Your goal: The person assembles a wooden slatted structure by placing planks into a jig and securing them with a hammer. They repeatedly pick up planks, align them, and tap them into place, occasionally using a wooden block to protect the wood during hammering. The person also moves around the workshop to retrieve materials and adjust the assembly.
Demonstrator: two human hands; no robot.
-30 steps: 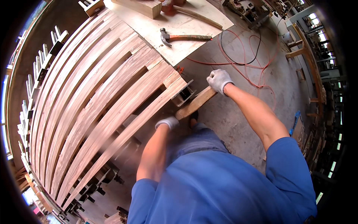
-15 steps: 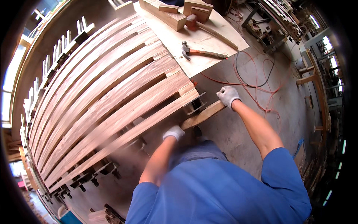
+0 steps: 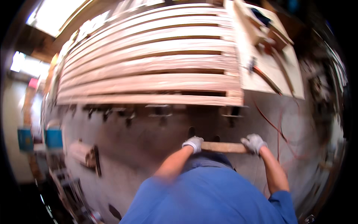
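A short wooden board (image 3: 223, 147) spans the gap between my two gloved hands, level in front of my waist. My left hand (image 3: 193, 143), in a pale work glove, is closed around its left end. At the right end, my right hand (image 3: 254, 143) grips it in a matching glove. Just ahead lies a large slatted wooden panel (image 3: 156, 79), its long parallel slats running left to right with gaps between them. The board is apart from the panel's near edge. Motion blur softens the fingers.
A claw hammer (image 3: 265, 76) and a mallet (image 3: 278, 61) lie on a plywood sheet (image 3: 257, 85) right of the panel. Clamp ends (image 3: 159, 110) stick out under its near edge. Red hoses (image 3: 274, 125) trail over the floor at right. Wood pieces (image 3: 82, 153) and teal boxes (image 3: 53, 138) are at left.
My view and body have turned left, so the panel now lies straight across ahead. The board has swung from slanting to level, still held at both ends.
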